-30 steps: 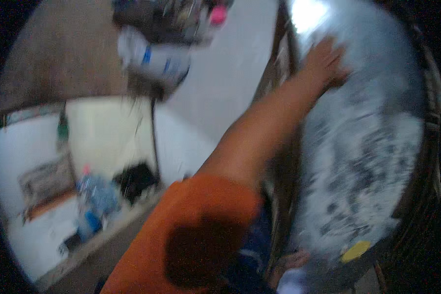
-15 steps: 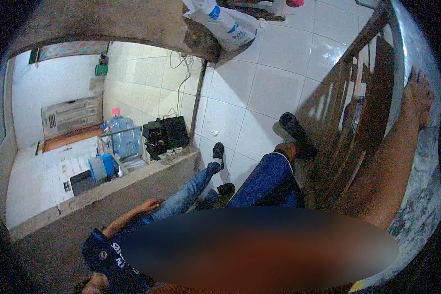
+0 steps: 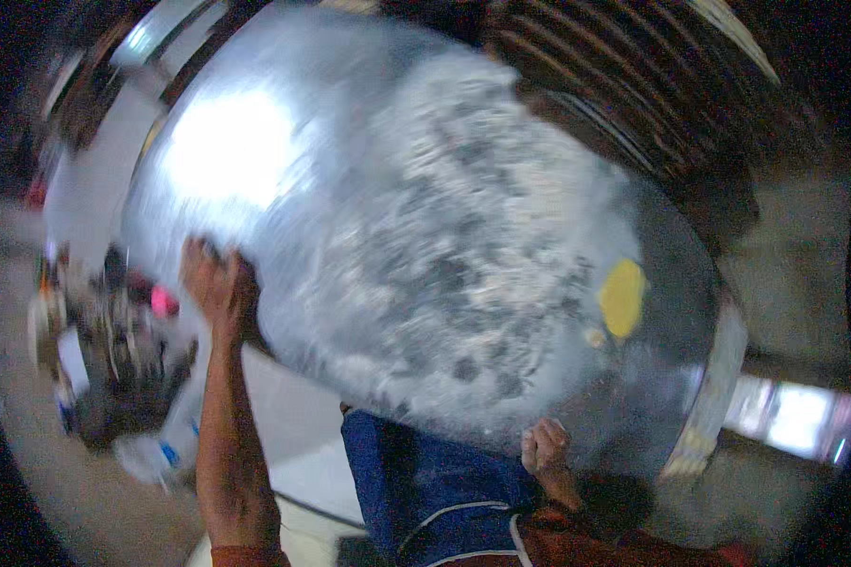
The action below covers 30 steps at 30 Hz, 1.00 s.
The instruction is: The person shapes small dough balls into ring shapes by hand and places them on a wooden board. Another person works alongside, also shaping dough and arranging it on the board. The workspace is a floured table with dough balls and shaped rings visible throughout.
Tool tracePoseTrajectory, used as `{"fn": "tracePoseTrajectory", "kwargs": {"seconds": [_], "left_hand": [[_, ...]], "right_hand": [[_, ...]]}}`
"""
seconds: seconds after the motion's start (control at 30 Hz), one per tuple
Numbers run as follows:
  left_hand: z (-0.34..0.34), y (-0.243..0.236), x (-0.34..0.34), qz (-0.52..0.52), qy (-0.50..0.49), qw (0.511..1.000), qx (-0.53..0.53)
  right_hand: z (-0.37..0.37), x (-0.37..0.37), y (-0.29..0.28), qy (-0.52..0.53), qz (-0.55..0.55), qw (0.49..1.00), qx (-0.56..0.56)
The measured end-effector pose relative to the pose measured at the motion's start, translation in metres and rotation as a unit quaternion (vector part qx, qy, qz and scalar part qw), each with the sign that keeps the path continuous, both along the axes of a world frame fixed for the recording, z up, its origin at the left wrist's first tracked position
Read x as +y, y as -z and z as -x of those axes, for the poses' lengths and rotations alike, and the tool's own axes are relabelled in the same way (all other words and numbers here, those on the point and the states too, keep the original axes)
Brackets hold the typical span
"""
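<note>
Metal tabletop (image 3: 673, 255): grey, rounded outline, set before the person; motion blur throughout. White powder (image 3: 501, 217) is smeared over its middle and right portion, dark metal showing through in patches. Left hand (image 3: 221, 288) is at the tabletop's near left edge, fingers bent over the surface (too blurred to tell whether spread or pressed together). Right hand (image 3: 545, 447) is at its near edge, right of centre, fingers curled in; cannot tell whether they pinch anything. Yellow oval piece (image 3: 622, 299) lies flat on the tabletop's right part, a small pale lump (image 3: 595, 337) just beside it. Blue shorts (image 3: 425, 463): below the tabletop's near edge. Wooden slats (image 3: 596, 66): beyond its far right edge.
</note>
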<state>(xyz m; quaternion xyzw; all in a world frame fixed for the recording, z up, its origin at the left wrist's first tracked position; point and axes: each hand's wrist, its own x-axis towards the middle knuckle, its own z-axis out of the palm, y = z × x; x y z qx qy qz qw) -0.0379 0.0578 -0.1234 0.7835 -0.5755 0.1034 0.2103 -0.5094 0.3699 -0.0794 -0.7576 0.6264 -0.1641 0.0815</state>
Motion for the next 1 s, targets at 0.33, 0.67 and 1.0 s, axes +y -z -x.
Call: {"fn": "tracePoseTrajectory", "kwargs": {"seconds": [0.33,0.67,1.0], "left_hand": [[-0.043,-0.014,-0.032,0.062,0.224,0.967,-0.109],[0.005,-0.019,0.019,0.134,0.386,0.891,-0.198],[-0.026,-0.016,0.002,0.166,0.239,0.937,-0.193]], "right_hand": [[-0.006,0.024,-0.015,0.181,0.037,0.980,-0.073],[-0.013,0.021,0.022,0.299,0.012,0.942,-0.149],[-0.022,0.028,-0.025,0.349,0.154,0.905,-0.191]]}}
